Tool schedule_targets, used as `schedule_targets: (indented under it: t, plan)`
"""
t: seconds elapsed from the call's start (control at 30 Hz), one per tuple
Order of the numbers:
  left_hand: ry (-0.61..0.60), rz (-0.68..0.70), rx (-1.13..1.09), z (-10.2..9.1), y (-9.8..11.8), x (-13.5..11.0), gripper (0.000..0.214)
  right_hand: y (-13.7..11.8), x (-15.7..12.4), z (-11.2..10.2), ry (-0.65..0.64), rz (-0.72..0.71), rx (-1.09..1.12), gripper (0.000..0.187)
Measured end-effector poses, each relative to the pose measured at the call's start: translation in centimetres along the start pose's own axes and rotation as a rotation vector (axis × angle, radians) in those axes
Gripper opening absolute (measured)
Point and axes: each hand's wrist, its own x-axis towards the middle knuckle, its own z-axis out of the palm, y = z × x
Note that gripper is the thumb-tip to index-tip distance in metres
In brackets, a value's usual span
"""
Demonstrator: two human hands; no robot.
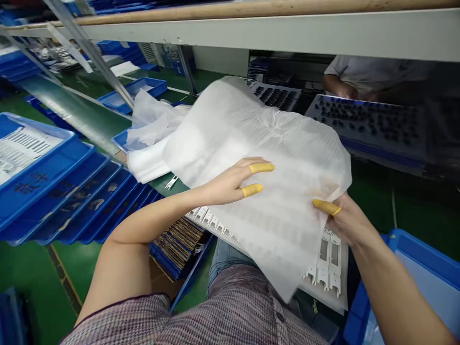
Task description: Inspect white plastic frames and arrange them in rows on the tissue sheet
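Note:
A large translucent white foam sheet (251, 139) spreads in front of me, wrinkled at its top and draped over rows of white plastic parts (328, 261). My left hand (237, 179) lies over the middle of the sheet, fingers stretched out, with yellow finger cots on two fingertips. At the sheet's right edge, my right hand (343, 215) pinches it, the yellow-covered thumb on top and the other fingers behind. More white parts (212, 220) show under the sheet's near left edge. Most of them are hidden beneath it.
Stacked blue trays (46, 191) stand at the left, and a blue bin (413, 249) at the lower right. A shelf beam (287, 33) crosses above the bench. Opposite, a person (373, 76) works behind a tray of dark parts (366, 117). Crumpled white sheeting (151, 124) lies at the back left.

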Motion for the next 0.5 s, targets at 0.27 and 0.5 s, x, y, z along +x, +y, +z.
schedule_targets:
  t: [0.27,0.5]
  plan:
    - [0.056,-0.301,0.575,0.5,-5.6,-4.6,0.035,2.8,0.8,-9.1,0.241,0.18,-0.013,0.06]
    - [0.483,-0.674,0.416,-4.9,-13.6,-6.6,0.072,3.8,0.7,-9.8,0.592,0.092,-0.225,0.051]
